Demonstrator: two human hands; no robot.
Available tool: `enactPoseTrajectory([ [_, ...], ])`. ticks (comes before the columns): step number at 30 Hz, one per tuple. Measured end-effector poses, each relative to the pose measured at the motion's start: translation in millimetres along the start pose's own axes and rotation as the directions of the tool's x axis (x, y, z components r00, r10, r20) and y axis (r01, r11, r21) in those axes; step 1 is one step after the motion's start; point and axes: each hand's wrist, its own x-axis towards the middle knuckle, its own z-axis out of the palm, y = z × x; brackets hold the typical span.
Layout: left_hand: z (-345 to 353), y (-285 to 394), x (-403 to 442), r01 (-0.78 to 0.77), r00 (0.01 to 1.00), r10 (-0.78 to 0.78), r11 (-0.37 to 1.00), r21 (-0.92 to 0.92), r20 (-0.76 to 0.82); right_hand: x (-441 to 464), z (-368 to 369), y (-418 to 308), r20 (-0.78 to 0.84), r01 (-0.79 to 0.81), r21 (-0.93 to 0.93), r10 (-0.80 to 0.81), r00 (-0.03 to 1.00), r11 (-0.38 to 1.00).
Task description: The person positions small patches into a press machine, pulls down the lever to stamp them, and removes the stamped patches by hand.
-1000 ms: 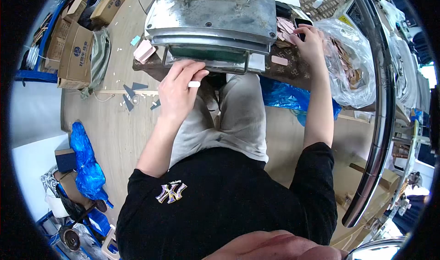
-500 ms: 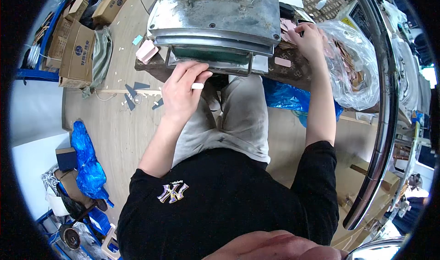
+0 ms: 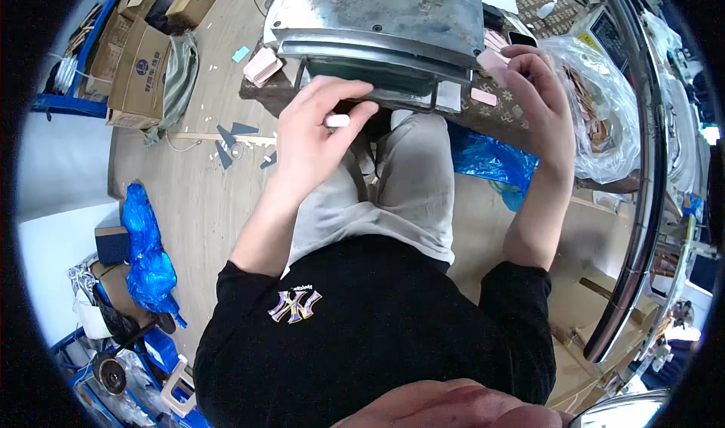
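The right hand (image 3: pixel 538 100) pinches a pink card (image 3: pixel 492 62) by one end, just beside the press (image 3: pixel 377 9). The card looks light, thin and probably easily creased; its edges suit fingertips. The left hand's (image 3: pixel 321 118) thumb and forefinger stand apart at the metal frame (image 3: pixel 433 96).

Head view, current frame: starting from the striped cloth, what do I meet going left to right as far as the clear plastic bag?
Striped cloth, stack of pink pieces, left hand, loose pink piece lying flat, right hand, clear plastic bag.
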Motion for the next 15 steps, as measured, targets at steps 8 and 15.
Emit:
enactPoseTrajectory([
  [8,-43,53,-1,0.316,0.948,-0.247,0.689,-0.652,0.200,-26,73,-89,0.291,0.312,-0.045,-0.286,0.913,0.949],
  [15,-78,56,-13,0.241,0.952,-0.303,0.655,-0.716,0.044,-26,98,-102,0.266,0.239,0.211,-0.291,0.919,0.948],
])
